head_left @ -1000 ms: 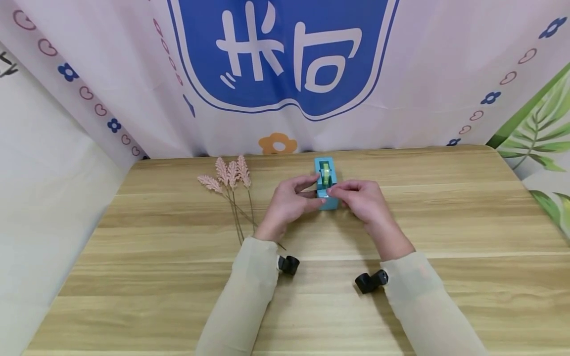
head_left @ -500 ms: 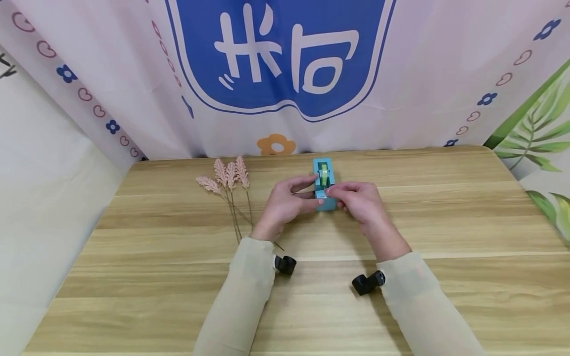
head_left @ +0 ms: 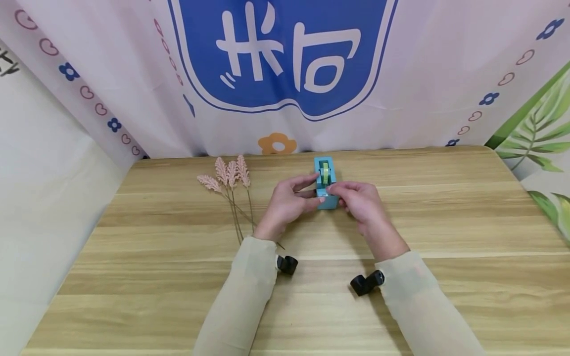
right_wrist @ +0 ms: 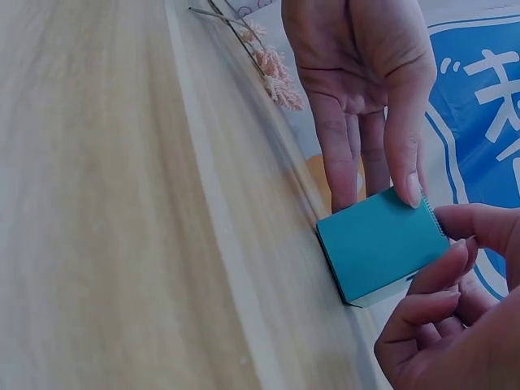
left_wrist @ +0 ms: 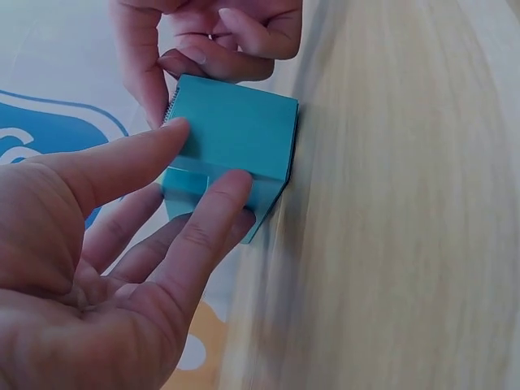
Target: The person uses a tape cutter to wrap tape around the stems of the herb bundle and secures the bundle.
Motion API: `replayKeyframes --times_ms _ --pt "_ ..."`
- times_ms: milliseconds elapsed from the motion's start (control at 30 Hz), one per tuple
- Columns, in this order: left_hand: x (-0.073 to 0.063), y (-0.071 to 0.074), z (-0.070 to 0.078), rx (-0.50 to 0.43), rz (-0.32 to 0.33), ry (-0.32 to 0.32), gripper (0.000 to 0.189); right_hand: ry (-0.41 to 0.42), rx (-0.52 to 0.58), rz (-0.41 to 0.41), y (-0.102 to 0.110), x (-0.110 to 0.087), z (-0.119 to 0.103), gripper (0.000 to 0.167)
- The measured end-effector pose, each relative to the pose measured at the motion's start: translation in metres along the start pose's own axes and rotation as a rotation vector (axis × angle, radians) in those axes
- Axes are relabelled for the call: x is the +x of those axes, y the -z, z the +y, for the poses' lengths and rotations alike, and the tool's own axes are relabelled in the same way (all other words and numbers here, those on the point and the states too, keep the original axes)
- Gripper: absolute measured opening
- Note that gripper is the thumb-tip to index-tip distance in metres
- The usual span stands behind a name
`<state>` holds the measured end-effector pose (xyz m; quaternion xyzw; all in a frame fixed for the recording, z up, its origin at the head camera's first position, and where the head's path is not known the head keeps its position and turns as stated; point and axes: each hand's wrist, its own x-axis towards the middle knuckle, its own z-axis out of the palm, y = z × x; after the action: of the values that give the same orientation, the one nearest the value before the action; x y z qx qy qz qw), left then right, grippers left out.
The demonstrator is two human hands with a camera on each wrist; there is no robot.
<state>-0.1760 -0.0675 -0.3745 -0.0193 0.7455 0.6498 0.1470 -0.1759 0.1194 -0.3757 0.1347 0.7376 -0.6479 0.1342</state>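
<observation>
A small teal tape dispenser point(head_left: 328, 203) stands near the table's back edge, with a yellow-green roll of tape point(head_left: 325, 173) seated in it. My left hand point(head_left: 287, 200) grips it from the left; in the left wrist view, thumb and fingers lie along the sides of the dispenser point(left_wrist: 236, 126). At the toothed cutter, my right hand point(head_left: 362, 200) pinches the tape end between thumb and forefinger. The right wrist view shows those fingertips right at the toothed edge of the dispenser point(right_wrist: 382, 244), the other fingers curled; the clear tape itself hardly shows.
Several pink artificial flower stems point(head_left: 231, 175) lie left of my left hand, their stalks running toward that wrist. Behind the wooden table point(head_left: 133, 277) hangs a printed curtain point(head_left: 423, 89). Black wrist cameras jut inward from both sleeves.
The hands and dispenser keep nearly the same pose. The right hand has shifted very slightly at the cutter; the head view sways a little.
</observation>
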Motion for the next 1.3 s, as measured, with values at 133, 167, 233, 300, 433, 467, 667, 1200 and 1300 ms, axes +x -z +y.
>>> replayKeyframes --times_ms 133,167,233,300,433,467,667,1200,1300 --pt "0.001 -0.001 -0.001 0.008 0.011 0.000 0.064 -0.001 0.010 -0.002 0.000 0.000 0.000 0.036" --pt "0.002 -0.001 -0.001 0.011 0.016 -0.001 0.063 -0.002 0.015 -0.003 0.000 0.000 0.001 0.035" --pt "0.003 -0.002 -0.002 0.016 0.025 -0.003 0.063 -0.002 0.029 -0.004 -0.001 0.000 0.001 0.035" --pt "0.003 -0.003 -0.003 0.019 0.035 -0.007 0.063 0.001 0.039 -0.009 -0.002 0.000 0.002 0.035" --pt "0.003 -0.002 -0.003 0.024 0.046 -0.014 0.064 -0.002 0.046 -0.010 -0.004 -0.001 0.000 0.035" --pt "0.002 -0.002 -0.003 0.026 0.046 -0.018 0.064 -0.003 0.044 -0.011 -0.004 -0.002 0.000 0.036" --pt "0.002 -0.003 -0.004 0.046 0.052 -0.039 0.063 0.024 0.072 -0.009 -0.005 -0.005 -0.008 0.038" --pt "0.003 -0.003 -0.006 0.078 0.071 -0.036 0.062 0.002 0.056 -0.069 0.001 -0.017 -0.004 0.036" --pt "0.004 -0.003 -0.006 0.082 0.074 -0.030 0.063 0.012 0.052 -0.075 0.003 -0.022 0.001 0.040"
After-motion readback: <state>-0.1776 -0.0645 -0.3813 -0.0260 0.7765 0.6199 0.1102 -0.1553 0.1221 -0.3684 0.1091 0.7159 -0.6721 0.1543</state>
